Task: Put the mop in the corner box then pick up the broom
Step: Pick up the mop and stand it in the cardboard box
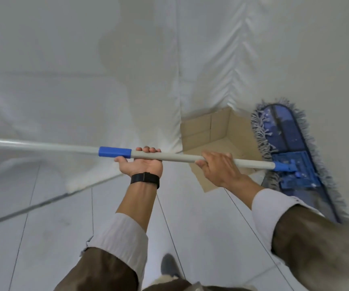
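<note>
I hold the mop level across the view by its grey pole (177,157). My left hand (142,162) grips the pole from below, just right of a blue collar (114,152). My right hand (217,164) grips it from above, nearer the head. The flat blue mop head (291,148) with grey fringe hangs in the air at the right, beside and partly over the open cardboard box (217,131) in the corner. A thin pole (32,206) lies slanted near the floor at the left, blurred; I cannot tell if it is the broom.
White fabric walls (85,70) meet in a corner seam right behind the box. The floor (64,238) is pale tile with dark joints. My shoe (169,266) shows at the bottom centre.
</note>
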